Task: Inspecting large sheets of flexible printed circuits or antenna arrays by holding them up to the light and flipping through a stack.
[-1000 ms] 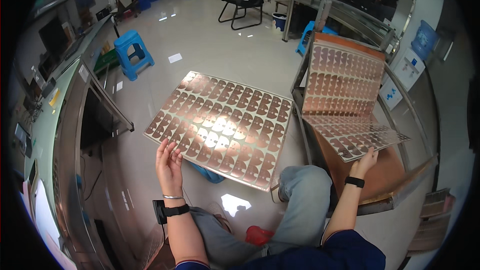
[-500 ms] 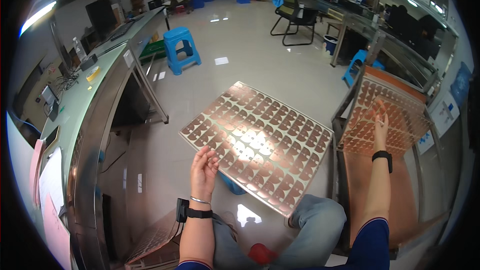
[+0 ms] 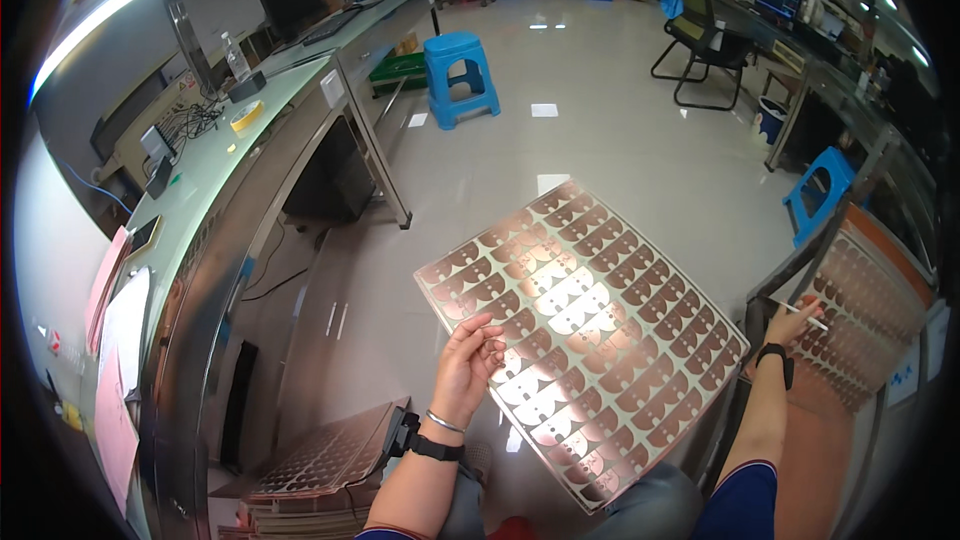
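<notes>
A large flat panel [image 3: 630, 305], patterned with rows of repeated copper-coloured shapes, lies tilted in front of me above my knees. My left hand [image 3: 470, 355] is at its left edge, fingers curled inward and overlapping the edge. Whether they hold anything is hidden. My right hand [image 3: 797, 322] grips a slim white pen [image 3: 805, 316] at the right, beside the left edge of a similar patterned panel [image 3: 870, 320] leaning in a metal-framed rack [image 3: 755, 325]. What supports the panel in front of me is hidden beneath it.
On the left stands a long bench [image 3: 255, 155] with yellow tape [image 3: 247, 116], cables and papers. Stacked patterned panels [image 3: 325, 460] lie low at lower left. Blue stools [image 3: 460, 80] [image 3: 822, 190] stand ahead and at right. An office chair [image 3: 700, 35] is farther off.
The view has swung, so the room appears farther right. My right hand has come from over the leaning panel to its left edge, and the white pen now shows plainly. My left hand stays beside the near panel.
</notes>
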A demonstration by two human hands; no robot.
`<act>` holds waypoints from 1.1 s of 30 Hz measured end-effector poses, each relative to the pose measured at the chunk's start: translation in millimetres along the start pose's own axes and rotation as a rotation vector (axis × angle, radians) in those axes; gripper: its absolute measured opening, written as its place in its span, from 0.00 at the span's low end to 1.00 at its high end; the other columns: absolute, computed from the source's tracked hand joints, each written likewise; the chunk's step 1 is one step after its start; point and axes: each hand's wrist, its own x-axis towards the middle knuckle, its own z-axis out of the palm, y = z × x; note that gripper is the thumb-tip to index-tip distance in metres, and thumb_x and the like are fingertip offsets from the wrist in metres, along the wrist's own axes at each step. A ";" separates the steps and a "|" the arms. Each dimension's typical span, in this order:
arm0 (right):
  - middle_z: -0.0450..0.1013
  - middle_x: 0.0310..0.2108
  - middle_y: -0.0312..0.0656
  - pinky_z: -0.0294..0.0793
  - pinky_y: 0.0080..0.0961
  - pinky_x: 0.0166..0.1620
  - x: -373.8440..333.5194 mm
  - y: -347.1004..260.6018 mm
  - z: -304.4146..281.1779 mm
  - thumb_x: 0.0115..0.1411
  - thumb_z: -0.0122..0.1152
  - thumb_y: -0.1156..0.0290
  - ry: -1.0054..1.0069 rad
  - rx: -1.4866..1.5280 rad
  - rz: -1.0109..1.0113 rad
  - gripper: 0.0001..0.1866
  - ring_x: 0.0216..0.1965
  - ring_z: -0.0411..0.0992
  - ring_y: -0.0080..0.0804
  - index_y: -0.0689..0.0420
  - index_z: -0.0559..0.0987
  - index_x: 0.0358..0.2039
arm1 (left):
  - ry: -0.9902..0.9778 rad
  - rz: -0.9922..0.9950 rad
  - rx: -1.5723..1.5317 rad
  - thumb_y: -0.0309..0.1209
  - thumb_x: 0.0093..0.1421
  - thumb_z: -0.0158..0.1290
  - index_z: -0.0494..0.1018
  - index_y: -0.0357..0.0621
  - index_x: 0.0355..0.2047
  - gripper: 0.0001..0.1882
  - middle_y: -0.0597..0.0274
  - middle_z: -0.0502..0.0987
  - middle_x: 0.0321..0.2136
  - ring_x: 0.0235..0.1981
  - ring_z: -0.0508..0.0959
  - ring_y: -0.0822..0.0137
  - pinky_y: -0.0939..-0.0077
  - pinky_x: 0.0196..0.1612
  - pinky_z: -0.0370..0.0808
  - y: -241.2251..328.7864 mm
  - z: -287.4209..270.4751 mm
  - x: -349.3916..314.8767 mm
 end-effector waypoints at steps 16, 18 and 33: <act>0.59 0.57 0.54 0.58 0.34 0.58 16.5 51.7 -2.3 0.59 0.57 0.62 0.115 0.408 -0.173 0.31 0.62 0.54 0.42 0.56 0.58 0.60 | 0.240 0.187 0.132 0.23 0.62 0.42 0.64 0.38 0.47 0.13 0.57 0.72 0.40 0.34 0.73 0.72 0.80 0.35 0.74 -5.7 -12.0 15.9; 0.63 0.55 0.50 0.60 0.28 0.56 -4.8 39.1 -21.3 0.62 0.52 0.58 -0.084 0.566 -0.232 0.25 0.60 0.57 0.40 0.57 0.63 0.56 | 0.468 0.298 0.245 0.24 0.60 0.44 0.63 0.38 0.50 0.16 0.58 0.68 0.47 0.43 0.70 0.73 0.81 0.42 0.68 -4.7 -15.7 11.3; 0.73 0.35 0.45 0.72 0.20 0.30 -101.8 -3.3 -105.5 0.60 0.51 0.78 -0.859 0.720 -0.143 0.13 0.29 0.72 0.25 0.64 0.69 0.46 | 0.376 -0.313 0.427 0.39 0.54 0.59 0.64 0.45 0.45 0.23 0.67 0.71 0.36 0.35 0.71 0.75 0.74 0.38 0.70 -24.7 -65.6 -4.0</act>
